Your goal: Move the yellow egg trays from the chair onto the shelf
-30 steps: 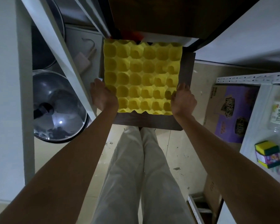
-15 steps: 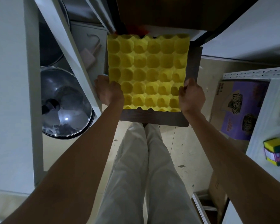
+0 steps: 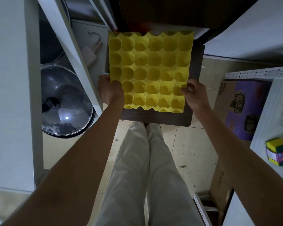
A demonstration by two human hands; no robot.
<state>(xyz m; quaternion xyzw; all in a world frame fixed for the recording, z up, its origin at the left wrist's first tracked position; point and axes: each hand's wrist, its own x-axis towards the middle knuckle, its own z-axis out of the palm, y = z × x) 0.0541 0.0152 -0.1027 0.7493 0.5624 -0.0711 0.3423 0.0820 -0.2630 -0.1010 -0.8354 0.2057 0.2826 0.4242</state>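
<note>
Trays (image 3: pixel 149 70), yellow, gripped at both near corners: left hand (image 3: pixel 110 91) and right hand (image 3: pixel 195 95) closed on the edges; now lifted above the dark chair (image 3: pixel 155 116), where a second ago they lay flat on it; lift begun, shelf (image 3: pixel 258 74) transfer remaining.

The tray (image 3: pixel 149 70) is bright yellow, patterned with rows of round cups. The chair (image 3: pixel 155 117) seat under it is dark brown. The trousers (image 3: pixel 145 176) are pale beige. The box (image 3: pixel 242 110) is purple with dark pictures, on brown card. The sponge (image 3: pixel 278 145) is yellow over green. The lid (image 3: pixel 64 101) is shiny grey with a black knob. The shelf (image 3: pixel 258 74) rail is white, dotted with holes.
</note>
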